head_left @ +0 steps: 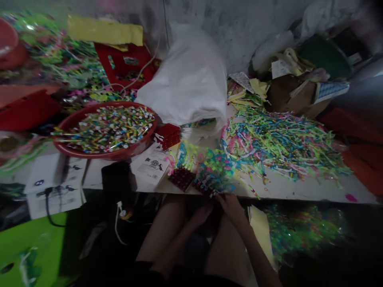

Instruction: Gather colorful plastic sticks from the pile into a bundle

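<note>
My left hand and my right hand meet at the front edge of a low white board, just above my knees. Both close around a small dark object between them; the picture is too blurred to tell what it is. Right in front of my fingers lies a bunch of colourful plastic strips on dark red perforated blocks. A large heap of loose neon strips spreads to the right on the board.
A red basin full of small coloured pieces stands at the left. Behind the middle sits a white bag. Cardboard boxes are at the back right, a green sheet at the lower left, and cables hang beside my left knee.
</note>
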A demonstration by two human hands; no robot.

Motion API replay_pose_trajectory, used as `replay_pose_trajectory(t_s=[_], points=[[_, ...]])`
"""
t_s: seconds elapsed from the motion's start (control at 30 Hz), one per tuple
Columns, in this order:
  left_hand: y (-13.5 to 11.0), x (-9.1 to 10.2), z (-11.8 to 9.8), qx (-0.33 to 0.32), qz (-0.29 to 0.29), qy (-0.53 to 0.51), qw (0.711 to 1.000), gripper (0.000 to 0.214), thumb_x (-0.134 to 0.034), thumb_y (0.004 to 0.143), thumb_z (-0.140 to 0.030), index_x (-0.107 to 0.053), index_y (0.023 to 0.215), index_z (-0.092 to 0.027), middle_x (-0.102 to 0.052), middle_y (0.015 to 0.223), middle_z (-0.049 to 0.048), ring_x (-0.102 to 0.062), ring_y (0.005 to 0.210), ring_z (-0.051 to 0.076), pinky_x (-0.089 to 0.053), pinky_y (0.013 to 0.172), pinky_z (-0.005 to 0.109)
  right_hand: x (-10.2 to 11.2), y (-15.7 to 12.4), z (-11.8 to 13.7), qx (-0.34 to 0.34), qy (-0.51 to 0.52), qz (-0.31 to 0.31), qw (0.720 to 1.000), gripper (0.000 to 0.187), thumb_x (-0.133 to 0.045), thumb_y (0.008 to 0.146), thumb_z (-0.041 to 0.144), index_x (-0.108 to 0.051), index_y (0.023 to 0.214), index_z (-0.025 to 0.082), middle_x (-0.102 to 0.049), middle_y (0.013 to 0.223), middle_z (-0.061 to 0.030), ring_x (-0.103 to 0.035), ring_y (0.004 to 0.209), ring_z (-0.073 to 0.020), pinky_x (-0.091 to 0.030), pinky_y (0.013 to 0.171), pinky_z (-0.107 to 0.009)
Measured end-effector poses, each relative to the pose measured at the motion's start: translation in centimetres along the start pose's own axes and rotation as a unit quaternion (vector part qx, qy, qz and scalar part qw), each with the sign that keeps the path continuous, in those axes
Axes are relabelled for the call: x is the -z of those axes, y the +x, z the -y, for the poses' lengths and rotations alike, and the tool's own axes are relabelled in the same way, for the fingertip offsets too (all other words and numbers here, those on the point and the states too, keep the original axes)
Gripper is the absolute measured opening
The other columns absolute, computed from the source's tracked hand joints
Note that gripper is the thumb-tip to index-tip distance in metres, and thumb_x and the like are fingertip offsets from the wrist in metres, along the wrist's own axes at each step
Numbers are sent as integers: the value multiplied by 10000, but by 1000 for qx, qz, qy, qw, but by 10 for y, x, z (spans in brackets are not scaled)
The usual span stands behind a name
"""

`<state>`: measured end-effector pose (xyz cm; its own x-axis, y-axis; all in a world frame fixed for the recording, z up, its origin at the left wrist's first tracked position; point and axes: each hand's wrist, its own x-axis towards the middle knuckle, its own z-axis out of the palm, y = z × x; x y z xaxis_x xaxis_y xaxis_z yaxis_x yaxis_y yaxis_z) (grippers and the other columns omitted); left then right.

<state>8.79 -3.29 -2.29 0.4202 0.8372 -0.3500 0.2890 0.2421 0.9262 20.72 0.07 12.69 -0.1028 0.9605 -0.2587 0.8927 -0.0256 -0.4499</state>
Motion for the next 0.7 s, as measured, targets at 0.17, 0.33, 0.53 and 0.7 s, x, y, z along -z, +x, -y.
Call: replay_pose_trajectory(t_s=[0.17, 0.33, 0.53, 0.7], points=[[-57, 23, 1, 3, -75, -53, 996, 339, -381, 885, -374, -588, 1067, -177, -672, 1008, 62, -618, 942, 186, -461, 874, 323, 14, 4, 9, -22, 19, -5, 1000, 235, -503, 865, 219, -693, 927, 94, -703, 909, -143, -650, 882, -210, -435, 763, -251], [-102, 45, -29, -23, -107, -45, 993, 326, -417, 854, -407, -591, 1042, -207, -680, 994, 50, -620, 927, 179, -474, 838, 298, 18, 0, 19, -38, -18, -19, 999, 269, -527, 863, 237, -665, 1022, 71, -681, 1000, -177, -629, 950, -237, -418, 787, -263], [-105, 49, -67, -83, -109, 7, 990, 314, -396, 869, -379, -589, 1046, -206, -677, 1004, 52, -618, 941, 181, -474, 830, 295, 22, -6, 33, -65, -82, 8, 994, 261, -505, 876, 233, -656, 1026, 80, -672, 1009, -184, -621, 978, -238, -419, 772, -258], [-94, 46, -79, -118, -102, 55, 986, 295, -417, 864, -356, -583, 1058, -208, -678, 1009, 44, -616, 940, 175, -468, 836, 285, 21, 0, 31, -80, -73, -10, 994, 259, -521, 856, 231, -649, 1008, 66, -669, 1019, -190, -629, 973, -244, -442, 760, -260]])
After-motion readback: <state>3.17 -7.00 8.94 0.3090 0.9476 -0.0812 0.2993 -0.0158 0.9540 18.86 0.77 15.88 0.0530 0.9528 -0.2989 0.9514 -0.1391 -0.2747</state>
